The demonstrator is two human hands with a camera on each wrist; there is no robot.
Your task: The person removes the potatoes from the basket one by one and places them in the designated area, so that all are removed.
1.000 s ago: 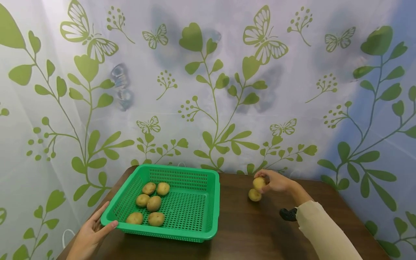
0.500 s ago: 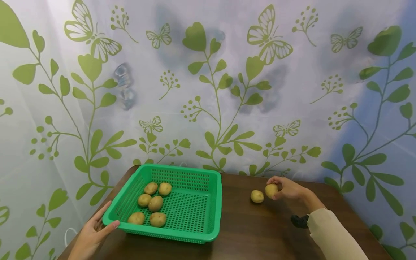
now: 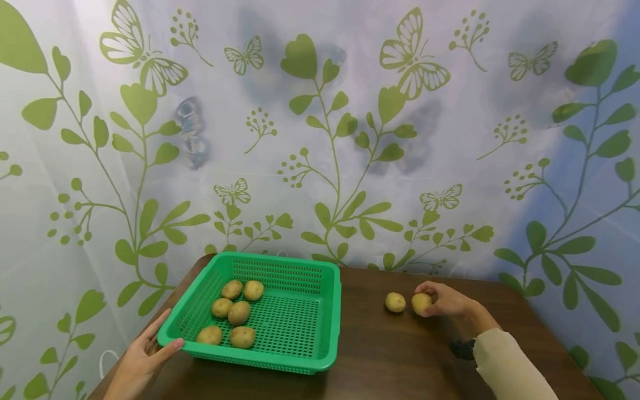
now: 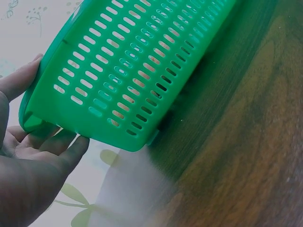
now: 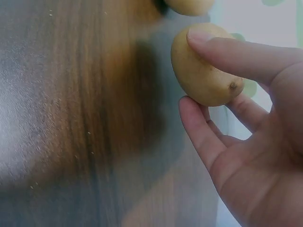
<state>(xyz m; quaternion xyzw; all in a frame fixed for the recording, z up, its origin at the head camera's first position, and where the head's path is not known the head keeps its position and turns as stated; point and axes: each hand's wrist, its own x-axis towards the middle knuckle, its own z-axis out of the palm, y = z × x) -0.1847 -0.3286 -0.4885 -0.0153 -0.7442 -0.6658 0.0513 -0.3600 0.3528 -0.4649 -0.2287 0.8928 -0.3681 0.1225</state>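
Observation:
My right hand (image 3: 450,303) holds a yellow potato (image 5: 201,71) between thumb and fingers, low over the right part of the table. A second potato (image 3: 395,302) lies on the wood just left of it, slightly apart. In the head view a green perforated plastic basket (image 3: 327,316) stands on the left, with several potatoes (image 3: 239,313) inside along its left half. My left hand (image 3: 142,358) grips the basket's near left corner. In the left wrist view its thumb lies on the outer rim and its fingers curl beneath.
The brown wooden table (image 3: 380,355) ends at a pale curtain (image 3: 350,139) printed with green leaves and butterflies. A black object (image 3: 462,349) sits at the right wrist by the sleeve. A white cord (image 3: 106,361) hangs beyond the table's left edge.
My right hand has carried its potato right and down, away from above the other potato to a spot beside it. The left hand keeps its grip on the basket.

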